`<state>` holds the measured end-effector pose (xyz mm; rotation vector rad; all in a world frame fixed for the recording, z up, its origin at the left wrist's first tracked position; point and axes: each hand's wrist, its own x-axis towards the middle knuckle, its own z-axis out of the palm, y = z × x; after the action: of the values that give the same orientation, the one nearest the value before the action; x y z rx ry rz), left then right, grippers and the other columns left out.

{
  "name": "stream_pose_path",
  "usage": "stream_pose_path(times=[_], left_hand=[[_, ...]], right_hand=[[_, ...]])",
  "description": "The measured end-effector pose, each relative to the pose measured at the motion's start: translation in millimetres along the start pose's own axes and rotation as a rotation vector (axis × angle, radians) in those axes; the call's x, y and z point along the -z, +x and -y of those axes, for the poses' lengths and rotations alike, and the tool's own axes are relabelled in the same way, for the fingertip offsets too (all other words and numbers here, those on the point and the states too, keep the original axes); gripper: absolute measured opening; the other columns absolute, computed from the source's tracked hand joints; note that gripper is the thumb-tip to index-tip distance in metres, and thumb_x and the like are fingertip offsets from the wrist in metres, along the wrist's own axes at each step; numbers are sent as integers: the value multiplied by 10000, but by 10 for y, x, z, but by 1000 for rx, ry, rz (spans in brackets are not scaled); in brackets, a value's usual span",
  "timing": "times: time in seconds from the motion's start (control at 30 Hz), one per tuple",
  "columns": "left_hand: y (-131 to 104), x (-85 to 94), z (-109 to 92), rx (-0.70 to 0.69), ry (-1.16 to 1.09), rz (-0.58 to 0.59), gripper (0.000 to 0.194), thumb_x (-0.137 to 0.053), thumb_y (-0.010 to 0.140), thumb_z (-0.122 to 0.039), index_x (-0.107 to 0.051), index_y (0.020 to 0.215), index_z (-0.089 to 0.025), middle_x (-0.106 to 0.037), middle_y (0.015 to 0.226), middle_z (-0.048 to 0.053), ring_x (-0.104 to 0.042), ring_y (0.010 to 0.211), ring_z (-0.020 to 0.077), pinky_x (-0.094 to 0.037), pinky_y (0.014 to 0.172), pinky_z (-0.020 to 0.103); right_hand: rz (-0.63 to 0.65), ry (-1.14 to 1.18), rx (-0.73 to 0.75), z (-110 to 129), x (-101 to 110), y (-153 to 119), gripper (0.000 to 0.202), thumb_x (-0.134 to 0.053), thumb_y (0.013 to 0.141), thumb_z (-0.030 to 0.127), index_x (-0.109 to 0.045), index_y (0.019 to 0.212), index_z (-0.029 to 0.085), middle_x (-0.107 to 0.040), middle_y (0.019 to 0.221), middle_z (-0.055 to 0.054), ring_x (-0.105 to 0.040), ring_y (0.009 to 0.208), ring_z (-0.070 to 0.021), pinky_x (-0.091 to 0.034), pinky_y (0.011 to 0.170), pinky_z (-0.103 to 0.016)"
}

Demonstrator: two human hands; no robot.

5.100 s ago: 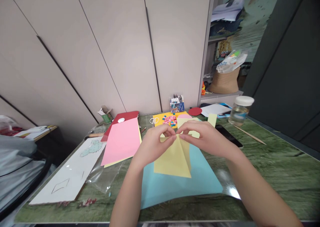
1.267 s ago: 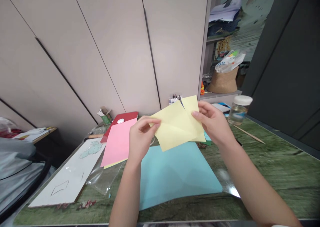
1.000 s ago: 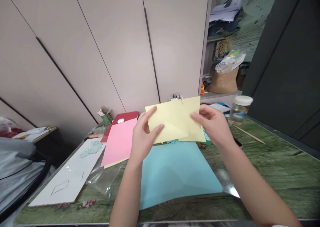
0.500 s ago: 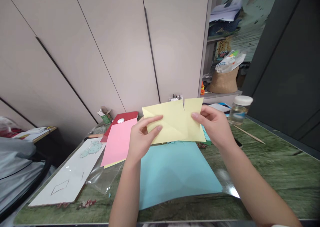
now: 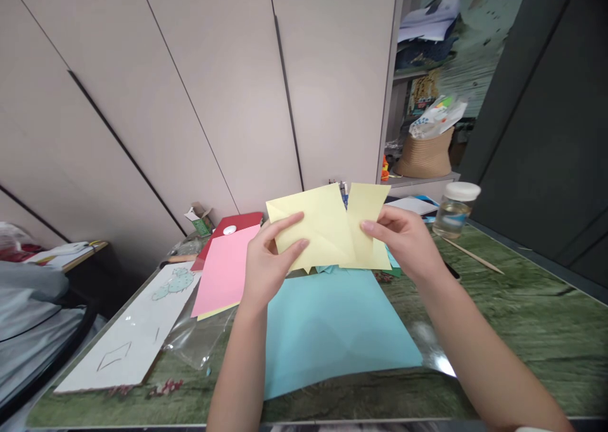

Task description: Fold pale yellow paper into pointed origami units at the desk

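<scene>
A sheet of pale yellow paper (image 5: 318,223) is held up above the table, creased and split by a tear that runs down from its top edge. My left hand (image 5: 273,264) pinches the wider part at its left side, between thumb and fingers. On the right, my right hand (image 5: 403,235) pinches the narrower strip (image 5: 368,207) with thumb and forefinger. The lower end of the tear is hard to make out, so I cannot tell whether the parts still join. Below lies a large light-blue sheet (image 5: 337,324) on the table.
Left are pink paper (image 5: 228,267), a red folder-like sheet (image 5: 242,221), a clear plastic sleeve (image 5: 199,337) and a white board (image 5: 137,324) with a cactus drawing. Right are a lidded jar (image 5: 453,210) and a thin wooden stick (image 5: 472,254) on the green table (image 5: 527,330).
The tear in the yellow paper has grown longer and wider. Its right strip has tilted away from the rest along with my right hand's pinch; my left hand has barely moved.
</scene>
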<state>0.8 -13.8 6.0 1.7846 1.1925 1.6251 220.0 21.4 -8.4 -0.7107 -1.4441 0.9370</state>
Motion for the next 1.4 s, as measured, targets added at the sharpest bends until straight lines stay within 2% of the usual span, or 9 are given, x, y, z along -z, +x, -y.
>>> stream_pose_path(times=[0.13,0.57,0.8,1.07,1.17,1.27,1.33,1.4], left_hand=[[-17,-6,17,-25,-5,-38,366,-734,711,-285,-679,1073,-290,-660,1135,40,-583,1090,223,-513,894,382],[-35,-31,33,-16,-41,-50,366,-728,716,-287,-677,1078,-273,-648,1145,54,-588,1081,243,-514,870,386],[-37,-33,27,-12,-54,-54,374,-739,710,-279,-676,1078,-297,-645,1139,37,-588,1080,222,-512,886,368],[-15,7,3,-13,-69,-80,377,-737,707,-249,-669,1077,-250,-630,1153,59,-561,1133,236,-473,959,387],[-5,27,-35,-7,-62,-44,420,-735,706,-241,-640,1116,-243,-605,1186,66,-546,1157,246,-460,975,402],[0,40,-45,-26,-45,-40,469,-733,706,-236,-608,1157,-257,-576,1239,61,-521,1188,252,-467,961,400],[4,48,-31,-45,-26,-52,434,-730,709,-240,-626,1130,-258,-599,1212,57,-534,1170,249,-473,945,393],[6,54,-15,-40,-5,-59,342,-722,719,-254,-669,1057,-248,-647,1137,55,-568,1119,244,-482,925,386]], right_hand=[[-16,35,33,-19,4,6,163,-722,721,328,-651,630,213,-644,658,2,-558,620,-145,-446,583,-278],[-67,41,31,-78,-8,16,192,-730,706,335,-624,609,208,-597,608,16,-521,573,-136,-419,553,-273],[-75,48,32,-72,-25,2,199,-729,714,326,-616,605,204,-579,599,21,-507,566,-127,-405,551,-266],[-124,50,42,-38,1,0,186,-719,722,333,-626,631,201,-599,619,11,-530,580,-135,-428,559,-270],[-17,40,-17,14,5,0,151,-671,771,358,-661,773,207,-637,689,-5,-573,627,-153,-469,602,-286],[156,46,-84,69,-4,-3,242,-664,786,340,-625,993,221,-664,746,-4,-586,630,-147,-493,635,-295],[203,48,-102,86,-6,-6,293,-692,767,302,-593,1032,228,-666,726,11,-581,616,-134,-495,634,-283],[190,31,-94,85,-3,-8,248,-702,760,282,-611,983,221,-667,713,17,-578,613,-120,-494,636,-269]])
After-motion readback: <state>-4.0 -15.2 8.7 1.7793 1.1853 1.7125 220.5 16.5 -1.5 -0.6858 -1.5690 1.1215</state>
